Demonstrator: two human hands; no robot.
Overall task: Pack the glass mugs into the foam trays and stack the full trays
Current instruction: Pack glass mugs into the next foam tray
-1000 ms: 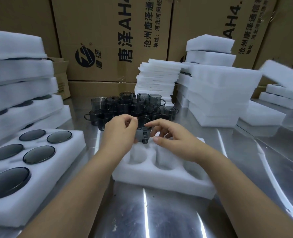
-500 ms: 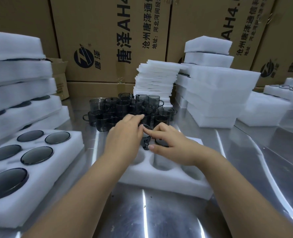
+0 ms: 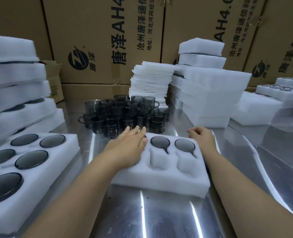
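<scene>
Since the frame half a second back, both hands have parted from the mug they were pinching together, and two dark rims now sit flush in the back row of the foam tray point(image 3: 159, 184). Nearest the bottom of the frame, the steel table point(image 3: 159, 217) is brushed, shiny and streaked with glare. On it at centre lies the tray, soft white foam with rounded pockets; two front pockets show empty. The seated mugs point(image 3: 160, 143) are smoky grey glass, round-mouthed, each handle tucked into a narrow slot cut toward the viewer. The left hand point(image 3: 126, 148) lies flat over the tray's upper left pocket, fingers straight and holding nothing, tips pointing at the loose mugs point(image 3: 121, 114). A dark edge beside it may be a third mug; I cannot tell. The right hand point(image 3: 201, 136) sits at the tray's far right corner, fingers loosely curled, apparently empty. To do the next pick well, I would take a front mug cleanly so that its neighbours do not clink, turn its handle to the slot, then press it level. At lower left a filled tray point(image 3: 44, 169) waits; above it filled trays point(image 3: 13, 93) are stacked. Farther back stand thin foam sheets point(image 3: 150, 83), foam blocks point(image 3: 211, 93) and printed cardboard boxes point(image 3: 99, 31).
</scene>
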